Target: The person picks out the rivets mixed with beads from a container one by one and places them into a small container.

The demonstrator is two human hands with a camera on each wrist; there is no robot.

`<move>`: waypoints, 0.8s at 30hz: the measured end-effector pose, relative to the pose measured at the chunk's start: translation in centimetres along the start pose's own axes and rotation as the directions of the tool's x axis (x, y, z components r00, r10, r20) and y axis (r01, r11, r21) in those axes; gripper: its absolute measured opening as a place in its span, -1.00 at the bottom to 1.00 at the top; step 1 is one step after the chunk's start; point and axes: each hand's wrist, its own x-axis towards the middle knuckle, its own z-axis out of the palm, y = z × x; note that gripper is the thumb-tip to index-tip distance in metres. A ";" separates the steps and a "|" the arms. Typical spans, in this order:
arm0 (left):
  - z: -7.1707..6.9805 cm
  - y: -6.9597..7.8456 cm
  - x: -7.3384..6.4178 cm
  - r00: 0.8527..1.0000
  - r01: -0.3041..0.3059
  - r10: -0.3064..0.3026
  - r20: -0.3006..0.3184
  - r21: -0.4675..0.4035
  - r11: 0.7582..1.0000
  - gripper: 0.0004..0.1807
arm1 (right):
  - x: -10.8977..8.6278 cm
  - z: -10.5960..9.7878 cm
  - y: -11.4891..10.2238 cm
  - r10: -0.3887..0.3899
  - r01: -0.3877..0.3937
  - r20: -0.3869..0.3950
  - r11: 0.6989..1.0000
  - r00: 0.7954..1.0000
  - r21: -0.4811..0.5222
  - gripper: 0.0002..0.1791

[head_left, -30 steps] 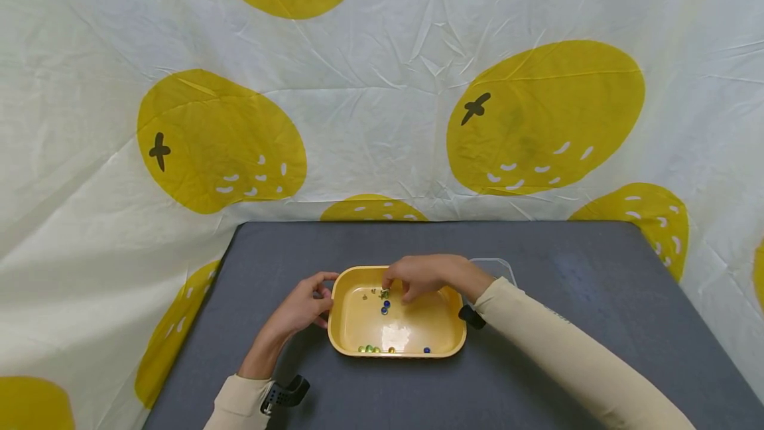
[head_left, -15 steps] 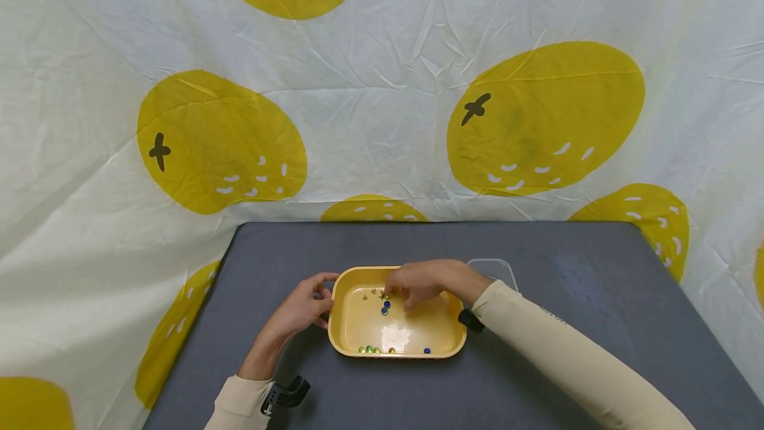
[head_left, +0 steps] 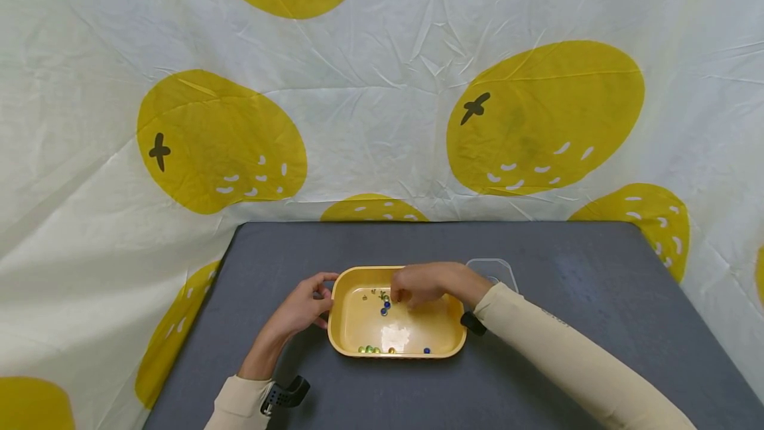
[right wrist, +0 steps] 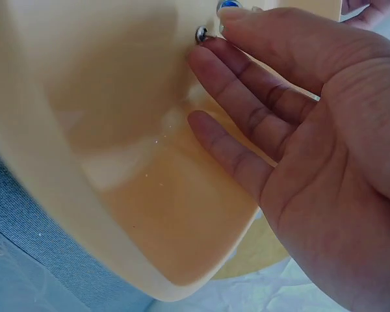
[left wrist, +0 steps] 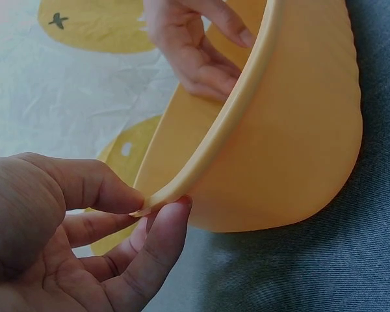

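Note:
My left hand (head_left: 304,304) pinches the left rim of a yellow plastic tray (head_left: 337,337); in the left wrist view thumb and fingers sit on both sides of the rim (left wrist: 214,136). Inside the tray, toward its back, is my right hand (head_left: 420,283), thumb and fingers bent down. The right wrist view shows a small silver thumbtack (right wrist: 201,34) at the right fingertips, apparently pinched, with a blue marble (right wrist: 230,5) beside the thumb. Two blue marbles (head_left: 386,304) lie left of the right hand, near several small gold tacks (head_left: 365,297).
Along the tray's front wall lie several green marbles (head_left: 369,349), an amber marble (head_left: 391,350) and another blue marble (head_left: 426,351). A clear plastic container (head_left: 495,267) stands behind the right wrist. The dark grey table (head_left: 286,244) ends at a lemon-print cloth (head_left: 382,138).
My right hand has shifted slightly right and lower within the tray, its fingers drawing closer together. The left hand and the tray stay in place.

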 end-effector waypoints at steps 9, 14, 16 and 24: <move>0.0 -0.2 0.0 1.000 -0.005 0.005 -0.002 0.015 1.000 -0.46 | 0.3 0.6 -0.3 0.080 -0.082 0.034 0.994 0.996 0.068 -0.76; 0.0 -0.2 0.1 1.000 -0.012 0.012 -0.001 0.016 1.000 -0.45 | 0.4 0.6 -0.6 0.149 -0.151 0.031 0.987 0.988 0.050 -0.84; 0.0 -0.2 0.1 1.000 -0.011 0.011 -0.003 0.014 1.000 -0.45 | 0.5 0.7 -0.7 0.157 -0.158 0.031 0.987 0.987 0.024 -0.86; 0.0 -0.2 0.1 1.000 -0.003 0.003 -0.008 0.010 1.000 -0.45 | 1.0 0.7 -0.9 0.165 -0.164 0.053 0.986 0.985 -0.025 -0.79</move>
